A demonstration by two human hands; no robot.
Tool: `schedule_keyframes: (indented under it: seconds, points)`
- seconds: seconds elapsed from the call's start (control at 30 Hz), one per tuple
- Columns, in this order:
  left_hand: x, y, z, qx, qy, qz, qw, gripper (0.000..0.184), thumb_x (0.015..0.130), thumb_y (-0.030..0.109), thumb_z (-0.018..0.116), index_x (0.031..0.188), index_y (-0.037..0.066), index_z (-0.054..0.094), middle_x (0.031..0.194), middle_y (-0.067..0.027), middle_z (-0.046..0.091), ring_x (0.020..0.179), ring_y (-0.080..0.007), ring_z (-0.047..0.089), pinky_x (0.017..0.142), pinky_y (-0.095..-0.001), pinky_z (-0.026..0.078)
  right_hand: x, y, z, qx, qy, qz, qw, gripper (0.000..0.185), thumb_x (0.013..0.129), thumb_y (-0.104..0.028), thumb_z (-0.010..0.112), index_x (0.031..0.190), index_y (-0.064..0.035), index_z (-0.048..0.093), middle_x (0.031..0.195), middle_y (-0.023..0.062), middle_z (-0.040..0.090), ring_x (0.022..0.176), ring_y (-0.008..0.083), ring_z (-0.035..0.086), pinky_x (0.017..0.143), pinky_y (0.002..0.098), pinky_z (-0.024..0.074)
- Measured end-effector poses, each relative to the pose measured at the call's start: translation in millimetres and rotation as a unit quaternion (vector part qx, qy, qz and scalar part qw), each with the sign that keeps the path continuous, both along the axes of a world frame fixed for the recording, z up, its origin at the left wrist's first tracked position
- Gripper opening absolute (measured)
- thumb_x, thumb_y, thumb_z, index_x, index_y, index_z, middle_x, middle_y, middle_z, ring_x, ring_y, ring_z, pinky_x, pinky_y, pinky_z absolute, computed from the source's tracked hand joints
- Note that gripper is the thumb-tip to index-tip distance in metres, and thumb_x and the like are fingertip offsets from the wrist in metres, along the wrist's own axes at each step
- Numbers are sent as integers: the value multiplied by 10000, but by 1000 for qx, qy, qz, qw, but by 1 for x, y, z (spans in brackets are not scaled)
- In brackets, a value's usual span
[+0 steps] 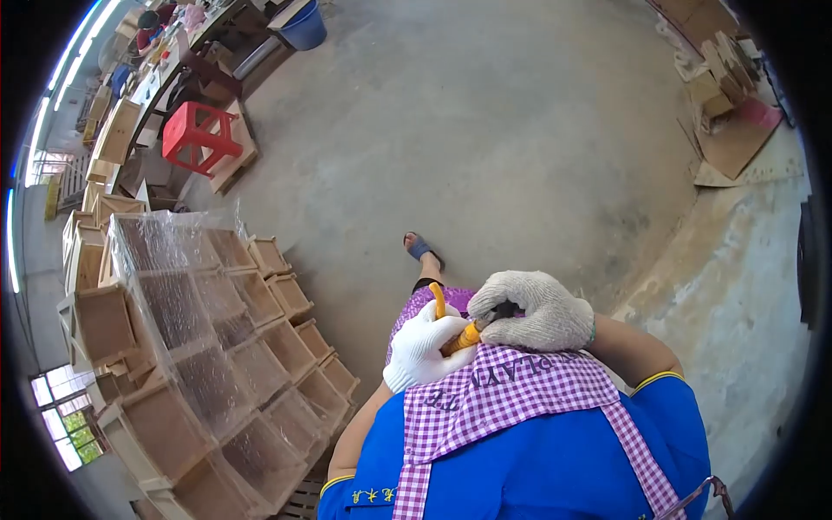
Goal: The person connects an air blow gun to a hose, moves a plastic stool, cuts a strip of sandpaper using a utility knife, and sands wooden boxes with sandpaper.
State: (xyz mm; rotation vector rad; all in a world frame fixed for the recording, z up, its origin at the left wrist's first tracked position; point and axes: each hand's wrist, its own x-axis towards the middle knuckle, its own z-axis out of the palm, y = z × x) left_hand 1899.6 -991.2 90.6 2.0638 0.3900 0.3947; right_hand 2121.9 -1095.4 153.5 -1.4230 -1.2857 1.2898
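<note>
**Yellow item, held in both of your gloved hands, before the apron**

- Yellow item (pixel 468 336), one: at your chest, just above the checked apron (pixel 520 381). One end curves up beyond your left glove. Whether it is a single piece cannot be told.
- Left hand (pixel 422 348), white knit glove: fingers wrapped around the yellow item.
- Right hand (pixel 542 316), grey knit glove: narrow, thumb and fingertips pinching the item's other end. A dark piece (pixel 503 309) shows inside the curl of your fingers; its nature is unclear.
- Stack of wooden crates (pixel 286 347), to your left: clear film (pixel 169 286) hangs over much of it. Some edge crates appear to sit outside the film.
- Beyond: red stool (pixel 191 134), blue bucket (pixel 305 29).

Progress, as judged: crates stacked, film in place over many. Your handling of the yellow item looks unfinished, both hands being engaged on it, well apart from the stack. How much remains cannot be told.
</note>
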Motion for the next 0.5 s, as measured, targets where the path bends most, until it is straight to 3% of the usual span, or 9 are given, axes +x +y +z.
schedule_keyframes:
  seconds: [0.17,0.23,0.33,0.37,0.4,0.47,0.5]
  points:
    - [36,104,-17,-26,-15,6,1000,360,725,227,859,1030,87,729,907,-94,631,719,-234,654,611,-335,537,22,100,-26,-51,125,-30,990,260,861,-57,749,1114,-22,702,1168,116,697,1007,188,685,900,328,566]
    - [50,153,-11,-4,9,7,1000,384,734,253,857,1054,91,721,915,-92,627,748,-245,652,626,-346,537,25,149,-17,-73,213,-120,967,261,849,16,693,1109,-12,700,1148,110,709,989,183,685,917,324,565]
    - [66,226,-4,25,7,-25,999,397,757,275,840,1087,95,711,926,-83,626,818,-247,652,669,-356,539,44,213,-8,-92,156,-105,978,292,830,86,625,1099,-1,702,1122,103,721,1016,174,680,940,327,563]
    - [71,248,-1,-28,18,-55,998,394,808,279,802,1133,85,694,949,-90,630,892,-254,647,747,-365,532,51,233,-8,-92,166,-93,978,235,876,80,603,1087,9,679,1085,134,727,909,167,692,847,302,587]
    - [73,266,-3,-29,21,-54,998,394,808,279,802,1133,85,694,949,-90,630,892,-254,647,747,-365,532,55,252,-6,-93,168,-92,977,235,876,80,603,1087,9,679,1085,134,727,909,167,692,847,302,587]
    - [77,303,-15,-275,64,-138,949,363,848,207,774,1146,24,678,1060,-87,664,999,-210,658,901,-339,503,66,290,-2,-116,302,-130,937,176,918,67,576,1076,29,643,1063,165,722,759,158,675,704,279,592]
    - [80,323,-17,-275,70,-170,944,309,886,166,759,1131,5,660,1059,-57,657,1019,-139,611,925,-302,468,74,311,-3,-67,340,-156,925,153,928,63,563,1062,33,628,1055,177,720,709,152,659,648,269,577]
